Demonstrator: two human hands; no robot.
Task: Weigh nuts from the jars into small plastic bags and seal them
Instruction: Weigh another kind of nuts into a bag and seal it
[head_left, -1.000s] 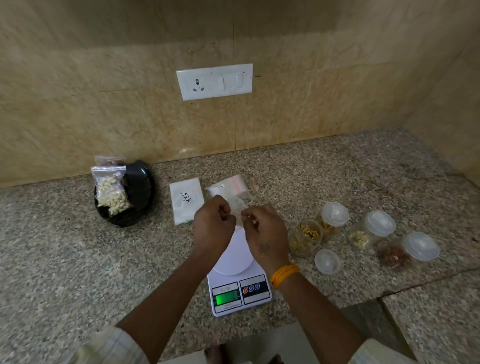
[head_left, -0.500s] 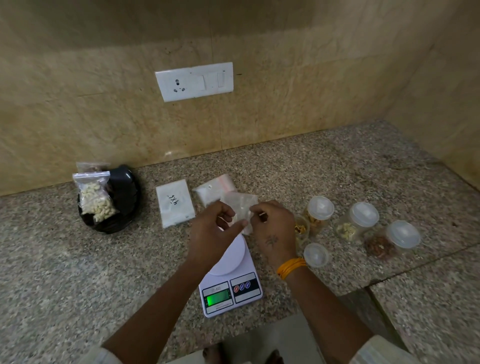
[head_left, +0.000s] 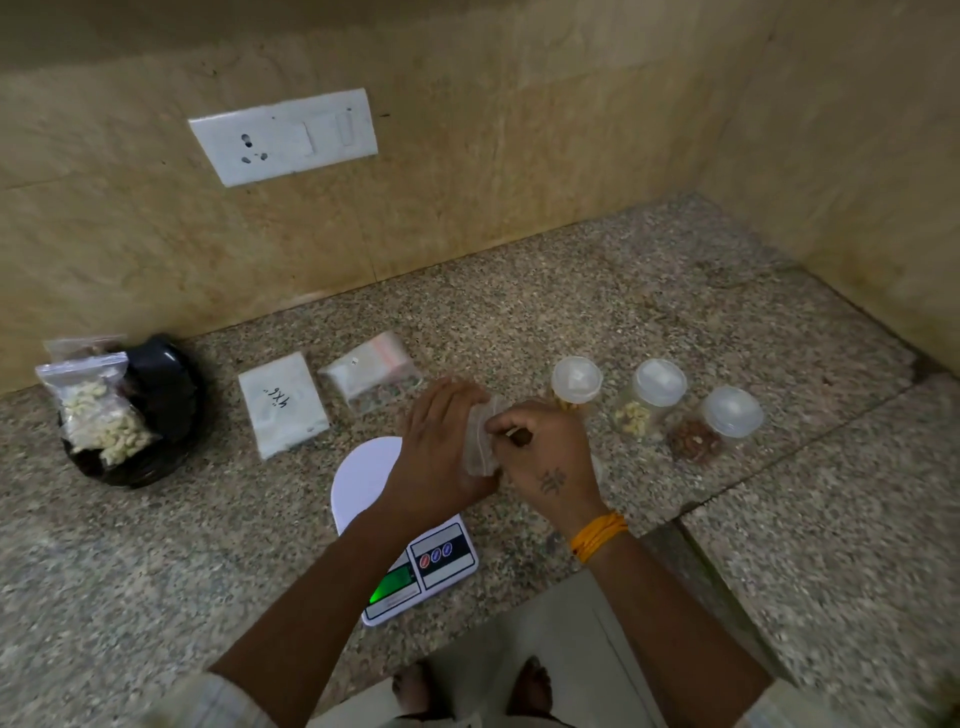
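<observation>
Both hands, left hand (head_left: 441, 447) and right hand (head_left: 545, 457), pinched one small clear plastic bag (head_left: 480, 441) above the white digital scale (head_left: 363, 483). Three lidded clear jars (head_left: 654, 400) stood right; bare speckled granite counter (head_left: 597, 312) lay beyond.

White switch and socket plate (head_left: 283, 136) on the far tan stone wall (head_left: 467, 171), speckled granite counter (head_left: 130, 545), black bowl (head_left: 161, 395) at far left, orange thread band (head_left: 598, 534) on a wrist, bare feet (head_left: 530, 686) on the floor at the near edge
</observation>
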